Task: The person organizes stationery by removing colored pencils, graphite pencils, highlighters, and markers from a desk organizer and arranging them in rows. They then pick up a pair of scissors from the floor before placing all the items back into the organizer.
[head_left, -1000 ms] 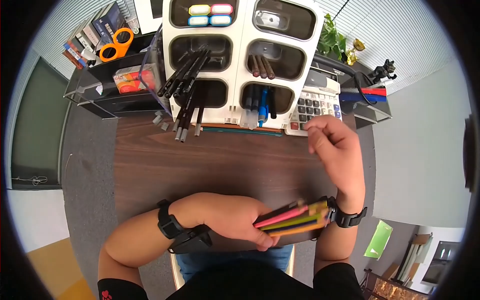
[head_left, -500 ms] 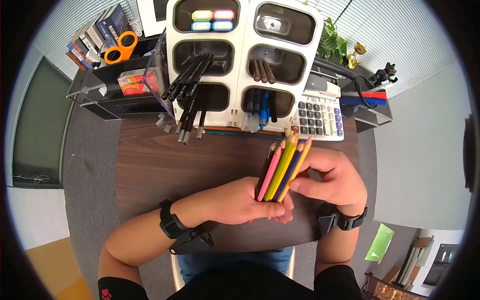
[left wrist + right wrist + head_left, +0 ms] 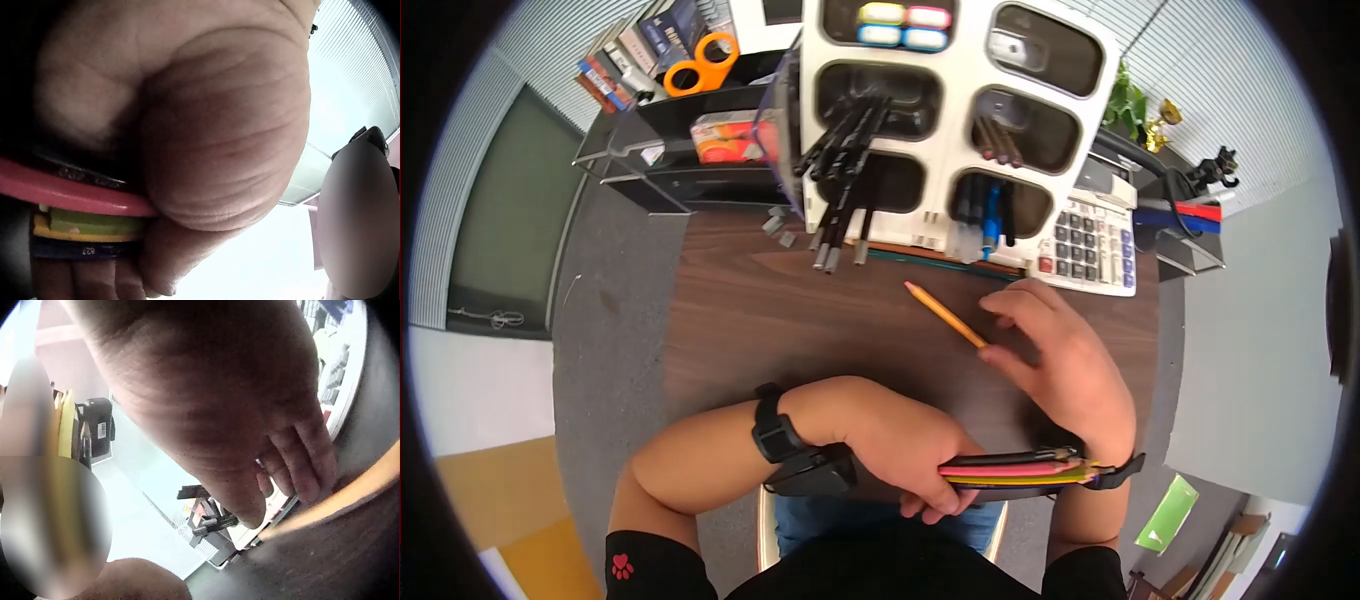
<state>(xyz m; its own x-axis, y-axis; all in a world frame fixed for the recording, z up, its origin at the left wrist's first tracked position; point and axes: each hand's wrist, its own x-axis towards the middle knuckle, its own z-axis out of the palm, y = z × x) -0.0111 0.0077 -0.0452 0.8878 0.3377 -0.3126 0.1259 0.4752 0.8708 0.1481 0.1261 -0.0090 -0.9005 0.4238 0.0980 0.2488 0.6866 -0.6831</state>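
Observation:
In the head view, the left hand [image 3: 905,445] grips a bundle of coloured pencils [image 3: 1020,470], black, pink and yellow ones among them, pointing right toward the other wrist. The left wrist view shows the pink pencil [image 3: 75,190] and a green one [image 3: 94,222] across the palm of the left hand [image 3: 219,125]. The right hand [image 3: 1070,370] has its thumb and fingers apart. An orange pencil [image 3: 945,313] slants over the tabletop, one end at the thumb tip; whether they touch I cannot tell. The right wrist view has this orange pencil [image 3: 350,494] beside the fingers of the right hand [image 3: 231,406].
A white organizer [image 3: 950,110] stands at the back, holding dark pencils [image 3: 845,160], pens and highlighters [image 3: 903,25]. Right of it lies a calculator [image 3: 1090,245]. Small grey pieces [image 3: 778,225] sit on the table [image 3: 750,310]. Orange-handled scissors [image 3: 702,65] are at back left.
The left hand's bundle has swung from upright to pointing right. The orange pencil is now apart from the bundle, over the table, and the right hand has opened wider. The head view has shifted.

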